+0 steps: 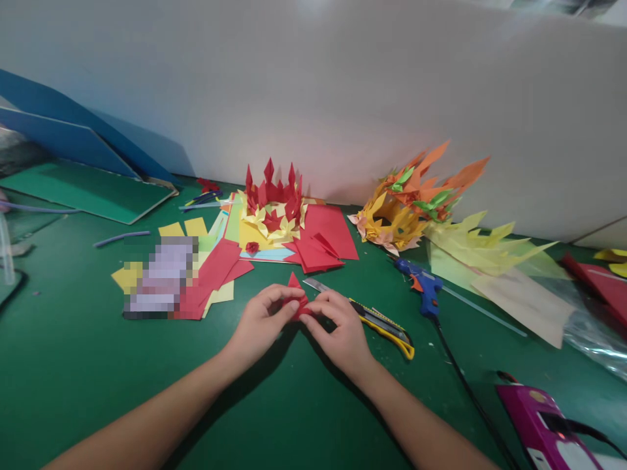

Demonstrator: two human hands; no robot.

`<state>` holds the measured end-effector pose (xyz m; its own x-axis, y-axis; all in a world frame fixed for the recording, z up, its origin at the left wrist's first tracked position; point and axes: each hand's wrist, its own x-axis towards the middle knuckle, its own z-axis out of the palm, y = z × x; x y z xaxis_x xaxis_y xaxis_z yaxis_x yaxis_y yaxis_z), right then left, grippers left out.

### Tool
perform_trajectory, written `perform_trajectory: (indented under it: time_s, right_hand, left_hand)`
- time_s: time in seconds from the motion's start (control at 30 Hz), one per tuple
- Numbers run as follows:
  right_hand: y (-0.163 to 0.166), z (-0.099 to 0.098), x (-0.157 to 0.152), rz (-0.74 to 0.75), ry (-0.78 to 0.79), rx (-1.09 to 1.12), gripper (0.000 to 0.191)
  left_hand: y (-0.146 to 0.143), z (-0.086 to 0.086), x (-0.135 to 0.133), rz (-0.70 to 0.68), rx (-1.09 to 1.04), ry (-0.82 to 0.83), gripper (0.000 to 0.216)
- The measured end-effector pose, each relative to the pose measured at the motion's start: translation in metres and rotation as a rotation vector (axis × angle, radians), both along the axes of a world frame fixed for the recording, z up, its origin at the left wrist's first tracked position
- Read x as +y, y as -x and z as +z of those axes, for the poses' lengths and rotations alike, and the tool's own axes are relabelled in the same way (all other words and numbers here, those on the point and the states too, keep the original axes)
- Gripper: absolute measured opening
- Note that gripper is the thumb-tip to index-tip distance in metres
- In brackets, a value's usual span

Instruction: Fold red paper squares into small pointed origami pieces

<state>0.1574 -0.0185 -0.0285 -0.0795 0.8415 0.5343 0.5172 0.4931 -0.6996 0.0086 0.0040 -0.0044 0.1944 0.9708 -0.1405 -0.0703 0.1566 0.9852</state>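
Between my two hands is a small folded piece of red paper (294,282), its pointed tip sticking up above my fingers. My left hand (267,316) pinches its left side between thumb and fingers. On the other side, my right hand (339,328) grips the lower right edge the same way. The lower part of the paper is partly hidden by my fingers. Just beyond and beside my right hand lies a yellow and black utility knife (386,326), its blade out and pointing left.
Behind stand a red and yellow paper crown (272,196) and an orange one (392,212). Red paper sheets (337,228) lie near them. A blue glue gun (422,284) with a cord rests right, a magenta power strip (543,418) nearer. A pixelated phone (164,274) lies left.
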Motion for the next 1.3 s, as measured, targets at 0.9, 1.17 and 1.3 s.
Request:
perform_trajectory:
  time_s: [0.9, 1.17, 1.3]
  right_hand:
    - [0.0011, 0.0011, -0.0005, -0.022, 0.128, 0.067, 0.011]
    - [0.0017, 0.0007, -0.0008, -0.019, 0.151, 0.082, 0.011]
    - [0.0015, -0.0003, -0.0008, -0.013, 0.160, 0.099, 0.010]
  left_hand:
    - [-0.0002, -0.0002, 0.0014, 0.009, -0.025, 0.095, 0.021]
    - [-0.0025, 0.0016, 0.0002, 0.040, -0.071, 0.172, 0.019]
    - [-0.0029, 0.0017, -0.0010, 0.045, -0.107, 0.212, 0.019]
